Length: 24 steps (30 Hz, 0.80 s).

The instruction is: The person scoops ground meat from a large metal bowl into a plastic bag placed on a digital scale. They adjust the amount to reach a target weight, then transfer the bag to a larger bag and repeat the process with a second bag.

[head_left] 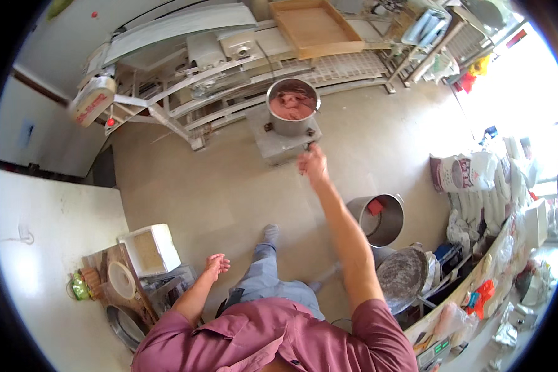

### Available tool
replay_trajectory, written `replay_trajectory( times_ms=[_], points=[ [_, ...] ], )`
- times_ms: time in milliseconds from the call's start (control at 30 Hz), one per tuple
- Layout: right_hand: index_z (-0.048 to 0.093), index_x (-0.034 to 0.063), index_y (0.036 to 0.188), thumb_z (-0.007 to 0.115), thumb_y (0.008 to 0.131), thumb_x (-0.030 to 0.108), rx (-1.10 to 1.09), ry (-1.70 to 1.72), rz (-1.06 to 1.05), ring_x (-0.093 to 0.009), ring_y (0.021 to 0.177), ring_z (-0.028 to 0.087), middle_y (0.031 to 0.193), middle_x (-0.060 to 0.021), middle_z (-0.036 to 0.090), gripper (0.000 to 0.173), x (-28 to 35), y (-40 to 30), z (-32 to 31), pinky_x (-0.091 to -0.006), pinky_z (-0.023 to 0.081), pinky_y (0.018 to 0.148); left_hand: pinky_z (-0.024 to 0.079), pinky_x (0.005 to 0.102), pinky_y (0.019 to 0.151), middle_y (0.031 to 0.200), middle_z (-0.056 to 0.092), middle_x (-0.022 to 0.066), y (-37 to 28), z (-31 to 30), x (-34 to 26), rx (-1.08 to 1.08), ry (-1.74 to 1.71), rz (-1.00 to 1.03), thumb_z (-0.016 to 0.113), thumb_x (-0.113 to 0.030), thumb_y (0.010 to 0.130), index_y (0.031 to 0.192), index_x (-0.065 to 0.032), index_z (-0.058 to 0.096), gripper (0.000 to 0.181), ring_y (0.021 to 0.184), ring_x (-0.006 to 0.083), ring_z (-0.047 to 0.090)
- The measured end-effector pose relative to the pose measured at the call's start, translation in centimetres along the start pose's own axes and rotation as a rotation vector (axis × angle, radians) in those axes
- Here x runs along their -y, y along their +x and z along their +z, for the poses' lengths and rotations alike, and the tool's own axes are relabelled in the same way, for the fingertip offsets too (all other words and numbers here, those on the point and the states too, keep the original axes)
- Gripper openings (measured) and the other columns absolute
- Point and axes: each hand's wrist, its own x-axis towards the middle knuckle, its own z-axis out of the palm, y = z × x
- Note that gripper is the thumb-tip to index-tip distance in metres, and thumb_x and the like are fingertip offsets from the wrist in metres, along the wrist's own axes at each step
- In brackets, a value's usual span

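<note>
My right hand (pixel 313 163) is stretched forward, its fingertips at the near right corner of a low metal stand (pixel 279 151); whether it touches a part there I cannot tell. On that stand rests a round steel pot (pixel 292 128) holding a pink, paste-like mass (pixel 290 106), with a thin dark handle or rod leaning at its rim. My left hand (pixel 217 265) hangs low beside my left thigh, fingers loosely apart and nothing in it.
Right of my arm stands a tall steel pot (pixel 386 221) with a red object inside. Stacked white sacks (pixel 465 172) and a cluttered table (pixel 428 332) line the right. A machine frame (pixel 172 125) and wooden tray (pixel 316 28) lie ahead; a white foam box (pixel 151 251) is left.
</note>
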Motion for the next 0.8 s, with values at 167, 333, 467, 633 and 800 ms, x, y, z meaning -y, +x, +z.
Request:
replay_trajectory(
  times_ms=[167, 333, 467, 633, 800],
  points=[
    [0.045, 0.0059, 0.153, 0.055, 0.101, 0.012, 0.018, -0.255, 0.253, -0.017, 0.072, 0.07, 0.094, -0.0099, 0.073, 0.054, -12.6, -21.1, -12.9, -0.0317, 0.057, 0.057, 0.059, 0.0356, 0.057, 0.095, 0.075, 0.0127, 2.2, 6.2, -1.8, 0.135, 0.209, -0.007, 0.058, -0.024, 0.103, 0.125, -0.0104, 0.059, 0.026, 0.072, 0.0231, 0.073],
    [0.054, -0.0014, 0.144, 0.056, 0.1, 0.017, -0.243, -0.578, 0.286, -0.017, 0.067, 0.069, 0.09, -0.0109, 0.074, 0.048, -18.0, -48.2, -24.2, -0.035, 0.057, 0.058, 0.058, 0.0359, 0.056, 0.094, 0.073, 0.0123, 0.2, 14.0, -1.4, 0.248, 0.582, 0.03, 0.059, -0.025, 0.103, 0.123, -0.0111, 0.059, 0.024, 0.071, 0.0233, 0.071],
    [0.06, -0.0016, 0.137, 0.057, 0.101, 0.021, -0.607, -0.361, 0.258, -0.016, 0.065, 0.068, 0.086, -0.0101, 0.074, 0.043, -18.8, -64.3, -30.3, -0.0343, 0.057, 0.059, 0.058, 0.0365, 0.057, 0.095, 0.073, 0.013, -3.7, 23.8, -0.9, 0.338, 0.969, 0.067, 0.059, -0.024, 0.102, 0.122, -0.0095, 0.058, 0.025, 0.072, 0.0232, 0.071],
    [0.066, 0.0018, 0.122, 0.056, 0.103, 0.025, -1.092, 0.127, 0.16, -0.013, 0.063, 0.068, 0.084, -0.0081, 0.074, 0.031, -20.8, -82.6, -40.7, -0.0297, 0.055, 0.056, 0.058, 0.0363, 0.059, 0.095, 0.072, 0.0128, -8.7, 43.3, 10.7, 0.554, 1.171, 0.173, 0.059, -0.024, 0.102, 0.12, -0.0078, 0.059, 0.024, 0.072, 0.0236, 0.07],
    [0.067, 0.0078, 0.107, 0.056, 0.107, 0.032, -1.478, 0.652, -0.131, -0.012, 0.061, 0.067, 0.081, -0.0055, 0.073, 0.026, -21.4, -96.0, -44.9, -0.0266, 0.051, 0.051, 0.056, 0.0325, 0.059, 0.093, 0.071, 0.0107, -19.4, 60.3, 22.6, 0.918, 1.383, 0.262, 0.061, -0.028, 0.101, 0.119, -0.0069, 0.06, 0.027, 0.072, 0.0212, 0.07]
  ],
)
